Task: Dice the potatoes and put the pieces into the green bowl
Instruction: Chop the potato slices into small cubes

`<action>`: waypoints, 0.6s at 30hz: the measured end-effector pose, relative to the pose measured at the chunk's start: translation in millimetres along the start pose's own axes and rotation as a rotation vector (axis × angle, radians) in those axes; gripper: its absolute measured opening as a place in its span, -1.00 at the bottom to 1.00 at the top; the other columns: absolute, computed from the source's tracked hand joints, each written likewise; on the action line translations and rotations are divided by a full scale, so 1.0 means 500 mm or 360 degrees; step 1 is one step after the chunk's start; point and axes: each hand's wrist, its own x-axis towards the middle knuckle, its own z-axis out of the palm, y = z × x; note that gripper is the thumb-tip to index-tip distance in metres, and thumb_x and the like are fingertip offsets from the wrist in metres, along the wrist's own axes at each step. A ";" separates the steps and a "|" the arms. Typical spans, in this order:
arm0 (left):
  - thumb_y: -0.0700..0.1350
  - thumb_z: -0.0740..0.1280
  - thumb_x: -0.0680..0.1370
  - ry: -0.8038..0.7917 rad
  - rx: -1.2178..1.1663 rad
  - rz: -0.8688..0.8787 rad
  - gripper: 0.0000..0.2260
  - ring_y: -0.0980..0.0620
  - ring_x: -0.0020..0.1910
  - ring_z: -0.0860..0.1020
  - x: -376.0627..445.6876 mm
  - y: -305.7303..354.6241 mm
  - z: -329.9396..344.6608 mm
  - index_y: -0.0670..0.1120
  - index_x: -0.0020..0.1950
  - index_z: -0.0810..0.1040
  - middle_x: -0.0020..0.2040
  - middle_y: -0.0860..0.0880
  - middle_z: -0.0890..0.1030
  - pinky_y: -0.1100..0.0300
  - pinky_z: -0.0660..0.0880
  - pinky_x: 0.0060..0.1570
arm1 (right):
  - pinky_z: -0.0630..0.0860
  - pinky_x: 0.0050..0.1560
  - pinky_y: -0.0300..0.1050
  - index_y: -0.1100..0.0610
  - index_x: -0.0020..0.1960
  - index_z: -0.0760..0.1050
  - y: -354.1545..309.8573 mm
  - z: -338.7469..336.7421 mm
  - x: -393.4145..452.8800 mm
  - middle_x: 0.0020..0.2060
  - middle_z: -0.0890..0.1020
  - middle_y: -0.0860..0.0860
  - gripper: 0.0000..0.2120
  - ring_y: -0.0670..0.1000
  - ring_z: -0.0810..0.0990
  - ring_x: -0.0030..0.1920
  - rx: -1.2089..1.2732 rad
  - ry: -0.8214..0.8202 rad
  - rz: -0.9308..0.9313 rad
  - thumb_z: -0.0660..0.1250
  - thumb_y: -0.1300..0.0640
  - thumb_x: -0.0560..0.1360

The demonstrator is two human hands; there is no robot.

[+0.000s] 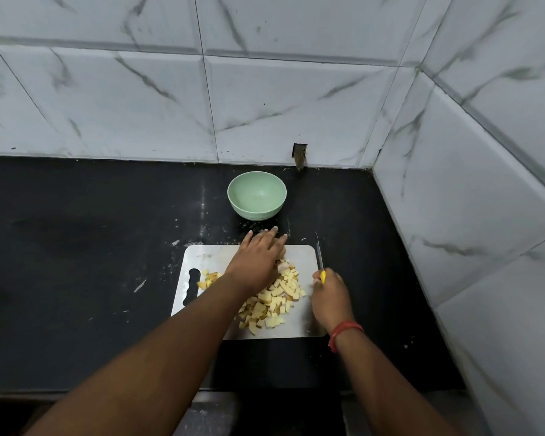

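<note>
Dicing looks largely done: pale yellow diced potato pieces (272,302) heap at the right half of the rectangular steel cutting board (306,256). The round green bowl (257,196) beyond its far edge holds nothing. Left hand (258,259) flat, fingers straight; right hand (329,297) grips the yellow-handled knife (320,262). Transfer remains.

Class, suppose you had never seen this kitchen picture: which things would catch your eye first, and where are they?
The heap of pale yellow diced potato pieces on the metal cutting board at centre draws the eye first. The left hand lies over it, while the right hand grips a yellow-handled knife. Behind the board, the round green bowl stands empty.
</note>
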 end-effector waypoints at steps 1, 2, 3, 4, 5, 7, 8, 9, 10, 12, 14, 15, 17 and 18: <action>0.09 0.23 0.68 -0.0043 0.0013 0.0002 -0.36 -0.09 0.63 0.04 0.012 0.001 0.001 0.03 0.67 0.00 0.66 -0.08 0.04 -0.08 -0.11 0.60 | 0.44 0.06 -0.14 0.19 0.14 0.50 0.005 0.000 0.002 0.12 0.48 0.06 -0.82 0.00 0.49 0.05 0.0020 -0.0005 -0.0007 0.14 0.23 0.63; 0.05 0.26 0.67 -0.0076 0.0034 0.0005 -0.35 -0.11 0.61 0.09 0.022 0.002 0.002 0.03 0.67 0.02 0.65 -0.09 0.09 -0.10 -0.08 0.60 | 0.46 0.09 -0.12 0.18 0.13 0.50 0.008 0.000 0.002 0.11 0.48 0.05 -0.82 0.01 0.51 0.07 0.0041 -0.0011 -0.0010 0.15 0.23 0.63; 0.02 0.29 0.65 -0.0096 0.0063 0.0009 -0.35 -0.12 0.59 0.15 0.031 0.002 0.002 0.03 0.67 0.05 0.63 -0.10 0.16 -0.11 -0.04 0.59 | 0.48 0.12 -0.10 0.17 0.12 0.50 0.011 0.001 0.003 0.10 0.48 0.04 -0.83 0.02 0.52 0.09 0.0060 -0.0017 -0.0011 0.15 0.23 0.63; 0.00 0.31 0.64 -0.0105 0.0095 0.0010 -0.35 -0.13 0.55 0.22 0.036 0.003 0.001 0.03 0.66 0.09 0.59 -0.10 0.23 -0.12 0.00 0.59 | 0.49 0.14 -0.08 0.17 0.12 0.50 0.013 0.001 0.004 0.09 0.48 0.03 -0.84 0.02 0.52 0.10 0.0077 -0.0023 -0.0017 0.15 0.22 0.63; -0.01 0.32 0.63 -0.0107 0.0123 0.0004 -0.37 -0.14 0.51 0.28 0.040 0.004 0.000 0.03 0.65 0.14 0.55 -0.11 0.27 -0.13 0.05 0.58 | 0.49 0.14 -0.08 0.16 0.11 0.49 0.014 0.003 0.004 0.09 0.48 0.02 -0.84 0.02 0.52 0.10 0.0090 -0.0027 -0.0025 0.16 0.22 0.63; -0.03 0.32 0.63 -0.0108 0.0146 -0.0024 -0.43 -0.16 0.42 0.36 0.044 0.007 -0.001 0.02 0.62 0.23 0.46 -0.12 0.33 -0.13 0.15 0.54 | 0.49 0.12 -0.10 0.14 0.10 0.49 0.015 0.006 0.007 0.08 0.48 0.01 -0.86 0.01 0.52 0.09 0.0118 -0.0036 -0.0037 0.16 0.22 0.63; -0.05 0.30 0.63 -0.0107 0.0136 -0.0046 -0.48 -0.16 0.38 0.38 0.045 0.007 0.001 0.02 0.59 0.28 0.42 -0.13 0.35 -0.12 0.21 0.52 | 0.49 0.10 -0.11 0.13 0.09 0.48 0.015 0.009 0.009 0.08 0.48 0.01 -0.87 0.01 0.52 0.09 0.0132 -0.0044 -0.0042 0.17 0.21 0.63; -0.06 0.28 0.64 -0.0097 0.0109 -0.0072 -0.52 -0.17 0.34 0.39 0.044 0.006 0.002 0.01 0.57 0.33 0.38 -0.13 0.36 -0.11 0.26 0.48 | 0.49 0.08 -0.11 0.12 0.07 0.48 0.015 0.011 0.010 0.08 0.49 0.01 -0.87 0.01 0.53 0.08 0.0150 -0.0052 -0.0051 0.17 0.21 0.63; -0.07 0.26 0.65 -0.0075 0.0071 -0.0100 -0.56 -0.16 0.31 0.40 0.043 0.004 0.005 0.01 0.54 0.37 0.34 -0.12 0.37 -0.09 0.31 0.42 | 0.48 0.06 -0.13 0.11 0.06 0.48 0.015 0.013 0.011 0.08 0.49 0.02 -0.88 0.01 0.53 0.07 0.0166 -0.0062 -0.0067 0.17 0.22 0.62; -0.06 0.27 0.64 -0.0007 -0.0018 -0.0147 -0.60 -0.15 0.26 0.39 0.037 -0.001 0.007 0.01 0.50 0.41 0.30 -0.11 0.38 -0.06 0.37 0.33 | 0.44 0.01 -0.17 0.10 0.05 0.48 0.013 0.017 0.013 0.07 0.50 0.01 -0.88 -0.01 0.52 0.06 0.0196 -0.0072 -0.0117 0.17 0.22 0.62; -0.06 0.32 0.61 0.0074 -0.0102 -0.0161 -0.56 -0.12 0.25 0.38 0.026 -0.007 0.009 0.00 0.49 0.42 0.30 -0.09 0.38 -0.03 0.38 0.30 | 0.41 0.00 -0.21 0.08 0.05 0.47 0.009 0.023 0.016 0.08 0.50 -0.01 -0.88 -0.04 0.52 0.06 0.0230 -0.0061 -0.0180 0.17 0.22 0.62; -0.06 0.34 0.60 0.0116 -0.0137 -0.0162 -0.54 -0.11 0.24 0.38 0.018 -0.009 0.010 0.00 0.51 0.40 0.31 -0.08 0.39 -0.01 0.38 0.30 | 0.42 0.02 -0.22 0.07 0.07 0.47 0.006 0.025 0.017 0.09 0.50 -0.03 -0.87 -0.06 0.52 0.07 0.0255 -0.0061 -0.0202 0.17 0.22 0.63; -0.05 0.34 0.59 0.0194 -0.0180 -0.0164 -0.50 -0.08 0.23 0.38 -0.001 -0.017 0.011 0.01 0.53 0.38 0.30 -0.07 0.39 0.02 0.37 0.28 | 0.46 0.10 -0.21 0.08 0.16 0.48 0.000 0.036 0.023 0.13 0.50 -0.05 -0.84 -0.08 0.52 0.12 0.0267 -0.0075 -0.0258 0.16 0.19 0.64; -0.04 0.33 0.59 0.0219 -0.0188 -0.0173 -0.50 -0.07 0.22 0.39 -0.013 -0.024 0.012 0.02 0.54 0.37 0.30 -0.06 0.39 0.03 0.37 0.27 | 0.46 0.16 -0.20 0.09 0.21 0.48 -0.002 0.044 0.028 0.16 0.50 -0.06 -0.80 -0.08 0.51 0.15 0.0245 -0.0086 -0.0304 0.15 0.18 0.64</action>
